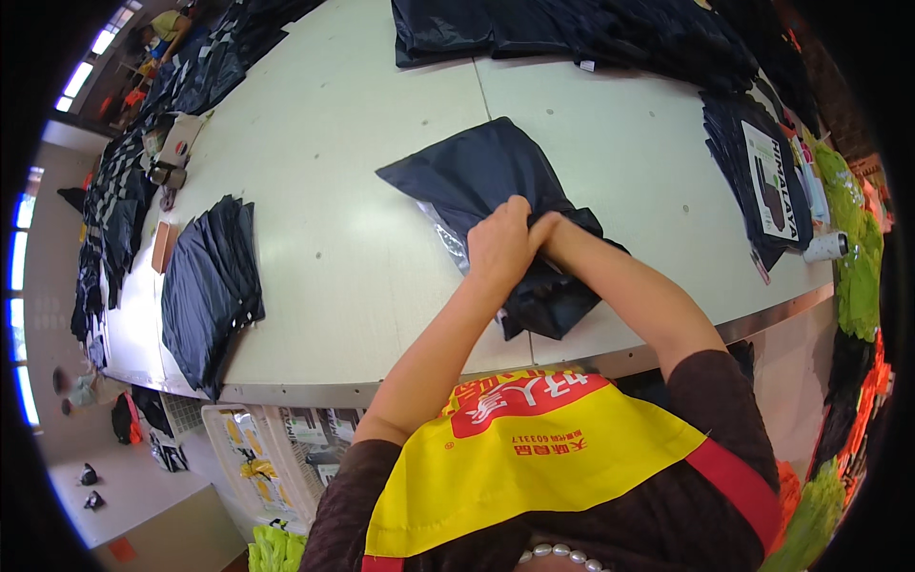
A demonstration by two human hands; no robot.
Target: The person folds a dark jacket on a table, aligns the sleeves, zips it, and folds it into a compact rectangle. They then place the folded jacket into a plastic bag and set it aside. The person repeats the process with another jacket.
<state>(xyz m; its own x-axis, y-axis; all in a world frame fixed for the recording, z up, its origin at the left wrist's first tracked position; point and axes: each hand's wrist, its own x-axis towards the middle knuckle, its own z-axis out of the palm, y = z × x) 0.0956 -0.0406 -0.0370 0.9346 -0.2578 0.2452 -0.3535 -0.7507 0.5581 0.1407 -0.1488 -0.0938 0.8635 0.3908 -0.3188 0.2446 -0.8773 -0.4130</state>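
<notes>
A dark navy garment (496, 162) lies bunched on the pale table (353, 191) in front of me, with a far corner spread out flat. Clear plastic (446, 237), like part of a bag, shows along its left side. My left hand (498, 246) is closed on the middle of the garment, knuckles up. Right beside it, touching, my right hand (560, 236) grips the same cloth; most of its fingers are hidden by the folds and the left hand. The garment's near end is crumpled and reaches toward the table's front edge.
A stack of dark folded garments (212, 286) lies at left, more dark garments (572, 33) along the far side. At right are dark packs with a printed card (770, 181) and a white roll (825, 248). Below the table edge stands a white crate (253, 448) of packages.
</notes>
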